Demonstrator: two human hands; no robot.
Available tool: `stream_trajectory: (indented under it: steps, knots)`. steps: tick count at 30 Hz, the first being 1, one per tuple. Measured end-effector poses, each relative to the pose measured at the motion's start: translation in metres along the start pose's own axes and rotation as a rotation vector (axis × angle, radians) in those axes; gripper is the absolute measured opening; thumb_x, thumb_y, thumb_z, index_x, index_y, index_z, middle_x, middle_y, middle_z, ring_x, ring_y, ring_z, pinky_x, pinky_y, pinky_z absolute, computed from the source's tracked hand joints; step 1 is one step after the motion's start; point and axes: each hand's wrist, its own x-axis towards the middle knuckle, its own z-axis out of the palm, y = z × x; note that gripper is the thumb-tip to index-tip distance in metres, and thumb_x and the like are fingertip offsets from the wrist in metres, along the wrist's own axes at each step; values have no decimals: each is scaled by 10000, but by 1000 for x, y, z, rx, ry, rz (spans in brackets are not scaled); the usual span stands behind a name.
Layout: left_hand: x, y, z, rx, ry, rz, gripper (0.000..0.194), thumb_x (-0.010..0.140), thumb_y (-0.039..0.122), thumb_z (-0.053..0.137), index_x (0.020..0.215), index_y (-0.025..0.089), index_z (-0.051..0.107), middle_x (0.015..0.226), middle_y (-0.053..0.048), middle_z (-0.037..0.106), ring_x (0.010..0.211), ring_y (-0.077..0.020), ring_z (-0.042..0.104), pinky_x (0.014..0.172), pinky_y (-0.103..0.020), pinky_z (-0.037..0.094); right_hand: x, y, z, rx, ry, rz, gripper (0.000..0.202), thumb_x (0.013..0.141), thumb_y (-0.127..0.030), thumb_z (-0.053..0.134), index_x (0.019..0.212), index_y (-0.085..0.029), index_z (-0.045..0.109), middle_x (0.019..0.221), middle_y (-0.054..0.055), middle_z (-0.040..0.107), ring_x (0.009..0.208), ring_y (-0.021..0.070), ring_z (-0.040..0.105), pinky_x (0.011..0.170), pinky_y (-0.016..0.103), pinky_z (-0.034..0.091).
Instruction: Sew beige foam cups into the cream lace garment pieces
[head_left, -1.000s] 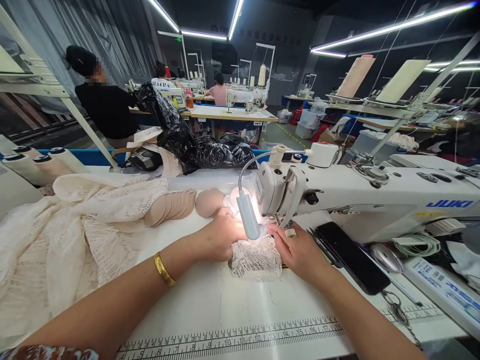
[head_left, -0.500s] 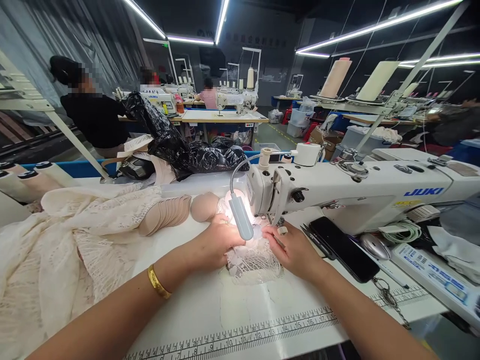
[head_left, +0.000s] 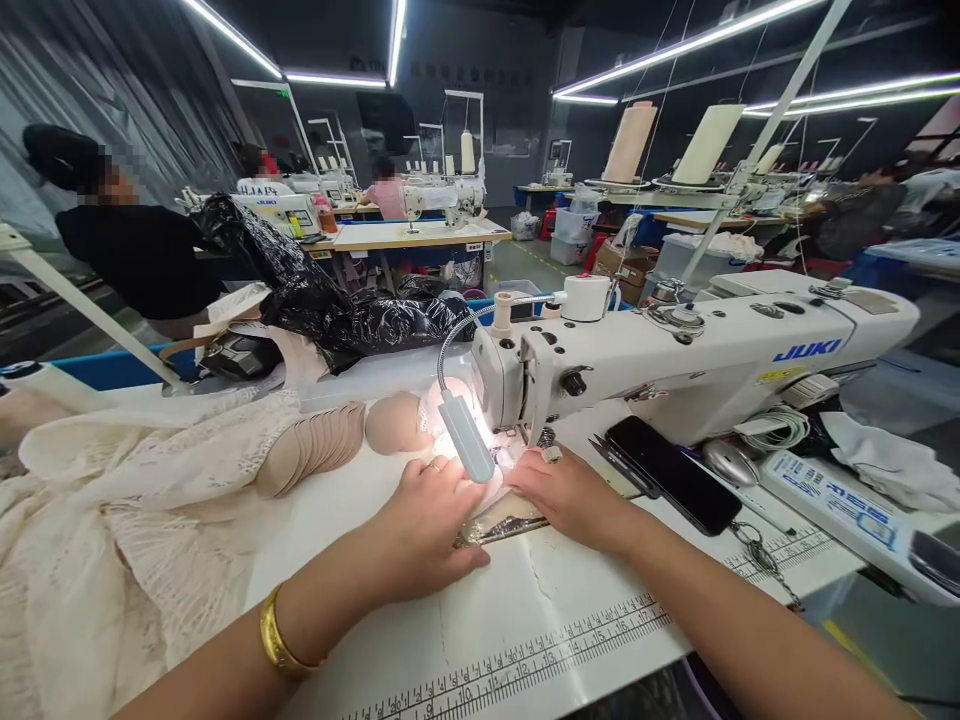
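Note:
Pale lace fabric (head_left: 491,490) lies under the head of the white sewing machine (head_left: 675,350), lit brightly by a grey lamp (head_left: 466,437) that covers part of it. My left hand (head_left: 431,520) rests on the fabric's left side, fingers spread, thumb on the table. On the right, my right hand (head_left: 562,490) presses the fabric near the needle area, its fingertips close together at the cloth. Left of the machine head are a round beige pad (head_left: 394,422) and a fanned stack of beige pads (head_left: 319,445).
Cream lace fabric (head_left: 135,500) is heaped at the left. A black phone (head_left: 675,475), tweezers, a pen and a computer mouse (head_left: 731,462) lie at the right. Behind are a black plastic bag (head_left: 300,290) and a person (head_left: 131,250) in black. A printed ruler runs along the front edge.
The view has shifted right. My left hand has moved toward the front and turned flatter, with its fingers spread. The lace that hung toward the front between my hands no longer shows there.

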Motion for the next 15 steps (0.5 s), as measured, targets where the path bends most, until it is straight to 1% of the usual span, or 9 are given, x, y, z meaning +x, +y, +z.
stream_trajectory:
  steps: [2, 3, 4, 6, 8, 10, 12, 13, 15]
  knots:
    - [-4, -5, -3, -46, -23, 28, 506, 890, 341, 723, 1364, 274, 561, 1189, -91, 608, 1087, -324, 535, 951, -468, 385, -1, 4, -6, -19, 44, 16, 268, 1004, -65, 474, 972, -224, 687, 867, 48, 662, 835, 224, 546, 733, 323, 439]
    - [-6, -7, -4, -51, -29, 34, 485, 883, 327, 730, 1338, 265, 572, 1189, -89, 607, 1088, -323, 531, 948, -464, 380, -1, 5, -10, -14, 63, 18, 260, 1002, -66, 480, 977, -222, 687, 904, 59, 675, 874, 234, 561, 758, 330, 458]
    - [-6, -8, -4, -45, -28, 39, 426, 879, 316, 733, 1275, 240, 594, 1184, -91, 608, 1085, -322, 528, 945, -463, 374, -1, 6, -14, 4, 79, 13, 257, 1000, -63, 481, 976, -217, 686, 946, 71, 687, 917, 242, 574, 791, 338, 478]
    - [-5, -8, -4, -29, -8, 73, 244, 892, 284, 714, 1099, 201, 615, 1177, -86, 616, 1060, -305, 533, 942, -457, 355, -1, 8, -23, 66, 81, -11, 264, 999, -51, 465, 960, -204, 677, 1015, 89, 698, 983, 251, 587, 861, 355, 505]
    - [-1, -9, -1, -19, 14, 120, 131, 901, 231, 692, 973, 188, 592, 1136, -62, 634, 992, -267, 547, 927, -442, 335, -1, 9, -30, 137, 10, -18, 256, 1019, -73, 458, 929, -198, 662, 1033, 92, 696, 1024, 255, 589, 913, 371, 512]
    - [4, -12, 3, -4, 24, 141, 155, 849, 159, 710, 924, 186, 578, 1051, -37, 646, 909, -236, 546, 890, -419, 316, -2, 10, -36, 198, -107, 39, 219, 1045, -135, 484, 922, -207, 650, 1009, 77, 683, 1034, 252, 592, 924, 379, 515]
    - [8, -17, 8, 9, 57, 148, 204, 785, 83, 709, 909, 187, 585, 963, -24, 644, 872, -228, 540, 862, -403, 293, -5, 11, -41, 245, -222, 144, 157, 1043, -188, 534, 943, -221, 650, 996, 58, 669, 980, 236, 607, 870, 365, 523]
    - [10, -20, 11, 7, 87, 163, 218, 770, 47, 687, 905, 187, 591, 940, -21, 647, 876, -227, 545, 858, -399, 281, -6, 12, -43, 267, -264, 191, 122, 1027, -190, 557, 970, -228, 657, 996, 49, 664, 938, 223, 614, 830, 350, 524]
    - [13, -26, 17, -6, 161, 225, 235, 770, -13, 626, 893, 186, 602, 918, -12, 661, 897, -221, 565, 862, -398, 263, -8, 14, -49, 335, -340, 229, 132, 986, -171, 593, 1041, -251, 683, 991, 31, 673, 886, 204, 620, 777, 323, 517]
